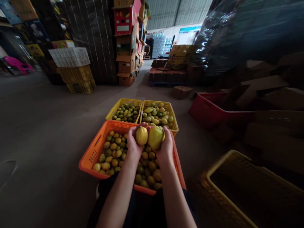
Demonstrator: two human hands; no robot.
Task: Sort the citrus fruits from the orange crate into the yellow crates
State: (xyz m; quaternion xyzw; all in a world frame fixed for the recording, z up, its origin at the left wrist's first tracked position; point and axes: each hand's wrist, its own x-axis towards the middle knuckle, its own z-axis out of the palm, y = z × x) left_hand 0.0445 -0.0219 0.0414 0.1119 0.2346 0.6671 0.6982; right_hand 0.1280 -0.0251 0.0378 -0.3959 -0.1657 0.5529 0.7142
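Observation:
My left hand (133, 142) is wrapped round a smooth yellow fruit (142, 136), roundish with a small pale tip. Beside it, my right hand (167, 145) grips a larger, lumpy yellow-green fruit (155, 138). The two fruits are side by side, nearly touching, above a big orange crate (88, 158). In that crate lie many small yellow and greenish fruits (114, 154); my forearms hide part of them. Just beyond stand two yellow crates, the left one (110, 109) with mostly green fruit and the right one (175, 122) with larger yellow-green fruit.
At lower right stands a yellow crate (231, 190), its inside dark. A red crate (204, 109) with cardboard sits to the right. Back left, a white crate (70, 57) tops stacked yellow crates (79, 74). Cardboard boxes (125, 47) form a tall stack behind.

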